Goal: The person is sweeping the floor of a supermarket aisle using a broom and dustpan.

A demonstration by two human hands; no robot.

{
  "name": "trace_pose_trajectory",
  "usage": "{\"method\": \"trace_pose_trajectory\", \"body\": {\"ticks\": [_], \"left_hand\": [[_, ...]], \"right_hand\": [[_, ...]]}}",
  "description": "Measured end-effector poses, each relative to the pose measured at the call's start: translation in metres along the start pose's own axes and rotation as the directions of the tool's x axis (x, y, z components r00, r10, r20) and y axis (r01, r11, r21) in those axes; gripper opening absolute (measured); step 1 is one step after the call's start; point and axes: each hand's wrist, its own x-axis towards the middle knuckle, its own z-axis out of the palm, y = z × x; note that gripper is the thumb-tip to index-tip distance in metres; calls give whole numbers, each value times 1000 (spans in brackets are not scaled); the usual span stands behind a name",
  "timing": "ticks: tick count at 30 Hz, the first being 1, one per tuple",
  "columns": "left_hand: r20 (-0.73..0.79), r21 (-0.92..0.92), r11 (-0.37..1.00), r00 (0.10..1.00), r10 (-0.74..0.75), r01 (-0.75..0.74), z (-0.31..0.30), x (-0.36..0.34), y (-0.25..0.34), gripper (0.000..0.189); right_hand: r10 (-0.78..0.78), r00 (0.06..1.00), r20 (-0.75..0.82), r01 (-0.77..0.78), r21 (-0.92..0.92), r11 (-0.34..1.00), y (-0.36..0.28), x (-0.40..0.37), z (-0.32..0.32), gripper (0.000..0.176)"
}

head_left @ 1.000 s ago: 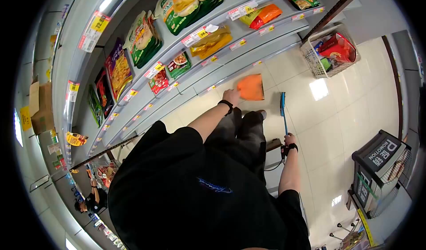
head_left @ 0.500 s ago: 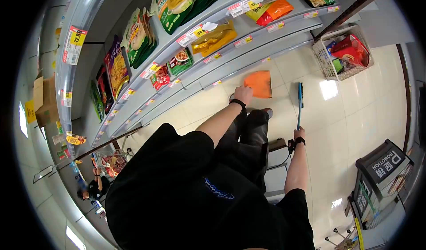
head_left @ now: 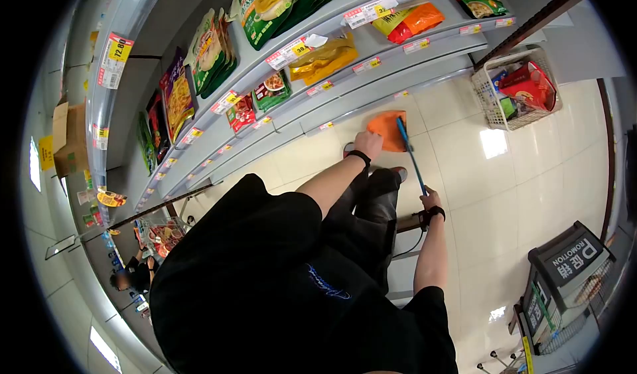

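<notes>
My left hand is closed on the near left side of an orange dustpan, held low over the floor beside my shoes. Wrapped round the handle of a long blue brush is my right hand, lower and to the right. The far end of the brush, with its head, overlaps the right part of the dustpan in this view. The dustpan's handle is hidden inside my left hand.
Shelves with several food bags and price tags run along the left and top. On the tiled floor at upper right stands a basket of packages. A promotion bin is at lower right, and another person at far left.
My right hand has moved left and slightly down, and the brush has swung left from the bare floor to over the dustpan. My left hand keeps its hold.
</notes>
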Motion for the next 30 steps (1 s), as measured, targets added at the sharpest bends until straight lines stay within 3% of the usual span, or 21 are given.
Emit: {"method": "trace_pose_trajectory", "body": {"ticks": [1,2,5,8,11,12,13,15,19,23,25,27,29,30], "left_hand": [[3,7,1000,1000,-2,2,-1,0,2,19],[5,14,1000,1000,-4,4,-3,0,2,19],[12,22,1000,1000,5,-6,-11,-1,3,19],[-9,21,1000,1000,1,-1,-11,-5,2,18],[-5,18,1000,1000,-4,4,-9,-5,-1,18],[3,17,1000,1000,-4,4,-9,-5,-2,17],[-10,17,1000,1000,-2,2,-8,-6,-1,17],[-35,19,1000,999,4,-4,-9,-7,0,17],[-27,0,1000,1000,2,-2,-7,-6,2,17],[-71,20,1000,997,0,1,-11,-7,-2,18],[-87,25,1000,996,-6,8,-11,-13,2,18],[-124,28,1000,992,-3,7,-6,-9,-1,17],[-93,45,999,996,-15,19,7,-7,-4,17],[-86,58,998,996,-12,17,7,-6,-6,17]], "right_hand": [[28,997,67,-30,33,999,-7,-7,-7,56],[-87,996,31,85,55,995,14,2,0,59],[-68,995,67,66,33,997,10,-21,-14,59],[-132,990,-49,136,95,986,52,-9,-8,59],[-55,988,-145,81,177,981,62,-15,-21,59],[32,989,-144,-12,139,990,58,-19,-29,59],[-35,970,-242,91,227,970,70,-8,-22,59],[152,957,-248,-104,196,975,64,-13,-37,59],[161,947,-277,-112,184,976,70,6,-36,59],[-137,921,-364,80,-167,983,108,75,35,57],[21,964,-266,-31,-32,999,61,50,50,56],[-123,964,-236,83,-171,982,35,35,59,55],[-139,984,-111,135,-37,990,21,20,58,55],[-333,931,-150,318,-113,941,44,33,69,58]]}}
